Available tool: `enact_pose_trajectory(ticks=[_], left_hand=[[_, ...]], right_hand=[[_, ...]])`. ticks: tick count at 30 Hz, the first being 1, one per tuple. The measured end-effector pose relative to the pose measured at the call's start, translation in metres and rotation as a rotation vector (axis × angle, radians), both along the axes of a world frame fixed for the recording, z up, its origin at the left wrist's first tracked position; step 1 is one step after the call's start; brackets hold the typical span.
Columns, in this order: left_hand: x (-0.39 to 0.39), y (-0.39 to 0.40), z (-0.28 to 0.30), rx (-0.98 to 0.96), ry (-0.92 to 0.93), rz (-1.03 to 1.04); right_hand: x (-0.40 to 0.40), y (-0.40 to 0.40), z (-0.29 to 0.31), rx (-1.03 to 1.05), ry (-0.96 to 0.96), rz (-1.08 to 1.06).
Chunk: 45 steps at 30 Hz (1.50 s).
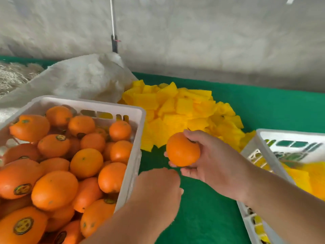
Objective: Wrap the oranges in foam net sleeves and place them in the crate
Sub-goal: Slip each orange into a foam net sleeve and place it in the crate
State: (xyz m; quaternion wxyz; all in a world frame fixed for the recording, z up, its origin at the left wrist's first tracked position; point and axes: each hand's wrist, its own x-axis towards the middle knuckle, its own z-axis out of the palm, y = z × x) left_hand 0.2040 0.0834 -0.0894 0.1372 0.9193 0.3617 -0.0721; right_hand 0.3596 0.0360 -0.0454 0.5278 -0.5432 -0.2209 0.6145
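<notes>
My right hand (207, 161) grips a bare orange (182, 149) above the green table, between the two crates. My left hand (158, 189) hangs just below and left of it, fingers loosely curled downward and holding nothing. A white crate (135, 131) on the left is piled with several bare oranges (86, 162), some with stickers. A heap of yellow foam net sleeves (184, 110) lies behind the held orange. A second white crate (255, 152) at the right holds yellow-sleeved fruit (309, 178), partly cut off by the frame.
A green cloth (202, 208) covers the table. A white woven sack (84, 78) lies behind the left crate, with straw (14, 76) at far left. A grey wall with a hanging cord (113, 23) closes the back.
</notes>
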Motion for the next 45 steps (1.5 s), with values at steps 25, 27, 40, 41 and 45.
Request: enact_pose_trajectory(ticks=[25, 27, 40, 41, 45], left_hand=[[0.01, -0.007, -0.004, -0.006, -0.423, 0.14], [0.01, -0.003, -0.005, 0.005, -0.368, 0.199], [0.014, 0.011, -0.007, -0.053, -0.088, 0.215], [0.014, 0.012, -0.008, -0.058, -0.091, 0.205], [0.014, 0.014, -0.011, -0.069, -0.095, 0.164]], right_hand=[[0.048, -0.012, -0.032, -0.117, 0.096, 0.418], [0.053, 0.007, -0.041, -0.158, 0.04, 0.411], [0.024, 0.141, -0.119, -0.235, -0.281, -0.203], [0.022, 0.144, -0.123, -0.235, -0.302, -0.266], [0.021, 0.139, -0.123, -0.209, -0.491, -0.493]])
